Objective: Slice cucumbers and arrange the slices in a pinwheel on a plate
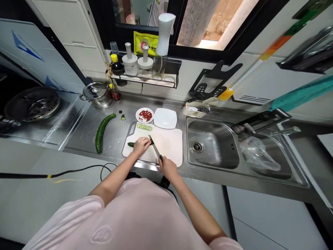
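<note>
Fist of right hand (168,167) closed round dark handle of knife (156,147), near edge of cutting board (170,146); blade slants across board. Left hand (142,146) curled over cut cucumber (131,144), pinning it mid-board. Risk: blade just beside left fingers; round cucumber rolling or a fingertip poking out could mean a nick. Damp under board could let it skid; underside not visible. Board: flat, smooth, white, rounded corners, grey grip end. Slices (144,127) along board's far edge: thin, round, pale green, overlapping; a nudge could scatter them. Behind board: round plate (137,116) with chopped red bits (145,115), square plate (165,118) in glossy white. Left of board: whole cucumber (103,132), long, curved, dark green skin. Right of board: steel sink (212,152), metallic sheen.
</note>
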### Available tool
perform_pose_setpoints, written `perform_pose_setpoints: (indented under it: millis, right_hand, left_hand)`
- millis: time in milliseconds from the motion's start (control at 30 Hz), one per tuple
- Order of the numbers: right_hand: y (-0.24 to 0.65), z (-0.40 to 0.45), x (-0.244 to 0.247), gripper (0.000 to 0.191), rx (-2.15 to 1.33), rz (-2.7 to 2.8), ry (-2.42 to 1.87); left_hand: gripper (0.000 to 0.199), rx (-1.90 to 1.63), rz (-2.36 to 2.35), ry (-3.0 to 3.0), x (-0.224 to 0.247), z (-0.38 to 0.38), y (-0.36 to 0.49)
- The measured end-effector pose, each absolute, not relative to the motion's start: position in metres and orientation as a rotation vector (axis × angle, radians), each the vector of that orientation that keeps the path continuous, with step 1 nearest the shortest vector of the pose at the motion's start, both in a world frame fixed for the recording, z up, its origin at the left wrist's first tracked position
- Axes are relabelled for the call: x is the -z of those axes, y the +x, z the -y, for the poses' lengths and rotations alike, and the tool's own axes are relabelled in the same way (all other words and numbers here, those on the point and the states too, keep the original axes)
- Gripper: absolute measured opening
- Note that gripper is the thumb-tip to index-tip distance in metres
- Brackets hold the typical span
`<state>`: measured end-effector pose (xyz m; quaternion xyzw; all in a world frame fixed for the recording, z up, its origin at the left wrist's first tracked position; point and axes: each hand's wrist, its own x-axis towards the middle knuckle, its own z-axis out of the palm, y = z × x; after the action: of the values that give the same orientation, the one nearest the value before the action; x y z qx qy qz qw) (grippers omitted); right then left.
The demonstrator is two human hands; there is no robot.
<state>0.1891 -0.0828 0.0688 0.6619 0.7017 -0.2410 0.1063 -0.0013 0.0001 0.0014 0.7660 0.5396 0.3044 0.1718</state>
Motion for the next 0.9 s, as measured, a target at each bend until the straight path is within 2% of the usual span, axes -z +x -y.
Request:
perform_pose_setpoints:
  millis: [900]
  right_hand:
    - [0.180,0.073,-0.060,0.035,0.765,-2.069,1.928]
  left_hand:
    - [0.019,-0.855,-1.537,2.187,-0.003,0.000,0.000]
